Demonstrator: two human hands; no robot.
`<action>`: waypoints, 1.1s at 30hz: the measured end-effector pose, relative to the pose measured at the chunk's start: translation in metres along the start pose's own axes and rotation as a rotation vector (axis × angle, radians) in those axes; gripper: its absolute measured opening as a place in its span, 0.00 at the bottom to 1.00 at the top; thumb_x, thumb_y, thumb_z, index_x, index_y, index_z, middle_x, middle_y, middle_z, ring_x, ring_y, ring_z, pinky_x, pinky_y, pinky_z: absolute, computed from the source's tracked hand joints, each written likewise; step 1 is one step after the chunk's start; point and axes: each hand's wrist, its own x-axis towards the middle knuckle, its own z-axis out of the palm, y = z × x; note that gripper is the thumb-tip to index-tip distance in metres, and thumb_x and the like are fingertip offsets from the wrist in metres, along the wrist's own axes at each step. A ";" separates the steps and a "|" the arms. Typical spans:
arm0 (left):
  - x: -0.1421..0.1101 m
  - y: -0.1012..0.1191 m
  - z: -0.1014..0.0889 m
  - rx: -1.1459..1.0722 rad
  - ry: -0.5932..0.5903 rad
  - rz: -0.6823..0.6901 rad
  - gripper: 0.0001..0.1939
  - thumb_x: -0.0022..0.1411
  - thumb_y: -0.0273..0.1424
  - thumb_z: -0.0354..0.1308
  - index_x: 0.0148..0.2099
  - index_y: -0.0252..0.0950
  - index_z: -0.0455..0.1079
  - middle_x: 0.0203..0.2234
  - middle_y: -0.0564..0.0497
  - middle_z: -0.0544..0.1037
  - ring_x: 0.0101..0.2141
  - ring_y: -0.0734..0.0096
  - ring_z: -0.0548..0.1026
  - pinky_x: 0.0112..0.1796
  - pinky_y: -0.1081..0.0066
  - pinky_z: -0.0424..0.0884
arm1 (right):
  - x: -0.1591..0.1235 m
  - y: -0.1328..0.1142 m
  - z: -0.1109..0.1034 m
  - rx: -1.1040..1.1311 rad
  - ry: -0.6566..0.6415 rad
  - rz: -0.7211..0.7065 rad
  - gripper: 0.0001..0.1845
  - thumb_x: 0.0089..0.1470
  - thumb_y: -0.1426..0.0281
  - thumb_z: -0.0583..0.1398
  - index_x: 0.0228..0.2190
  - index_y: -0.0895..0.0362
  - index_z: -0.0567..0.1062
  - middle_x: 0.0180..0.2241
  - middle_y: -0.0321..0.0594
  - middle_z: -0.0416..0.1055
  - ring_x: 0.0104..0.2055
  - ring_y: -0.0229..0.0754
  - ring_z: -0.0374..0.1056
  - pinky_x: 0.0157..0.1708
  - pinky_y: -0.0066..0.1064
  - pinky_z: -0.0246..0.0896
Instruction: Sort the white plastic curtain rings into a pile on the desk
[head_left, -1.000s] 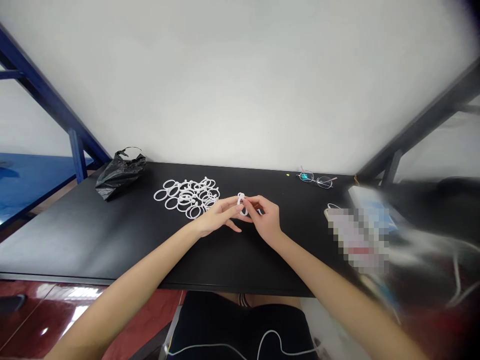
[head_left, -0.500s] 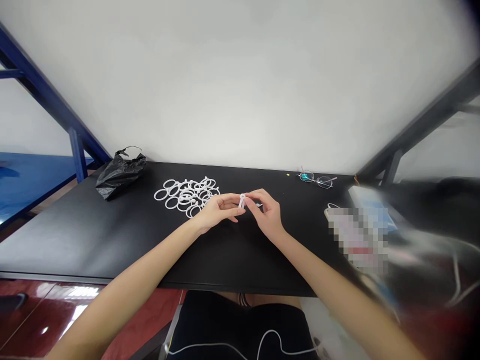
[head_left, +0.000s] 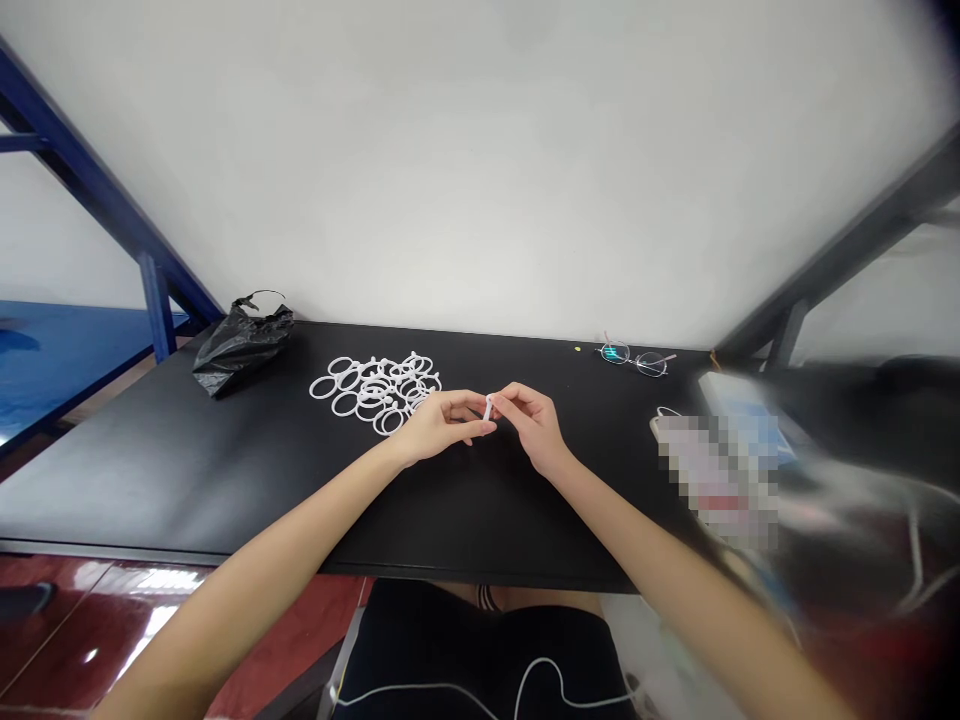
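Observation:
Between my two hands, over the middle of the black table, is a small white plastic piece [head_left: 487, 408] that looks like a curtain ring seen nearly edge-on. My left hand [head_left: 439, 425] grips it between thumb and fingertips from the left. Thumb and forefinger of my right hand [head_left: 534, 425] pinch its upper end. Fingers cover part of it, so its full shape is hidden. Just left of and beyond my left hand lies a loose heap of white curtain rings [head_left: 345, 403], several with small knobs or eyelets on the rim.
A crumpled black plastic bag [head_left: 244, 345] sits at the back left of the black table [head_left: 225, 470]. Eyeglasses [head_left: 634, 358] lie near the wall at the back right. Further right are a partly pixelated phone-like object [head_left: 712, 480] and blurred items. A white cable [head_left: 420, 688] crosses my lap.
My right fingers have closed in on the upper end of the white piece, which has turned and now looks narrower. Both hands have shifted slightly; the heap stays the same.

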 end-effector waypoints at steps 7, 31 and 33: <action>0.001 0.000 -0.001 0.088 0.024 0.035 0.22 0.55 0.40 0.67 0.49 0.35 0.74 0.36 0.46 0.79 0.33 0.69 0.76 0.32 0.71 0.73 | 0.001 0.002 0.001 -0.041 0.013 -0.012 0.13 0.52 0.59 0.64 0.24 0.55 0.77 0.25 0.36 0.72 0.29 0.38 0.67 0.35 0.33 0.65; -0.011 0.005 -0.065 1.425 0.544 -0.070 0.17 0.60 0.42 0.57 0.44 0.35 0.76 0.38 0.40 0.78 0.42 0.48 0.72 0.42 0.57 0.63 | 0.008 0.014 -0.032 -0.900 -0.067 -0.114 0.04 0.51 0.72 0.61 0.31 0.53 0.76 0.28 0.35 0.75 0.24 0.36 0.63 0.27 0.30 0.58; -0.010 0.005 -0.067 1.421 0.546 -0.074 0.16 0.59 0.42 0.59 0.43 0.36 0.76 0.38 0.40 0.78 0.42 0.48 0.72 0.43 0.56 0.63 | 0.008 0.015 -0.031 -0.841 -0.068 -0.174 0.04 0.53 0.71 0.61 0.33 0.54 0.77 0.29 0.36 0.74 0.24 0.35 0.62 0.28 0.31 0.60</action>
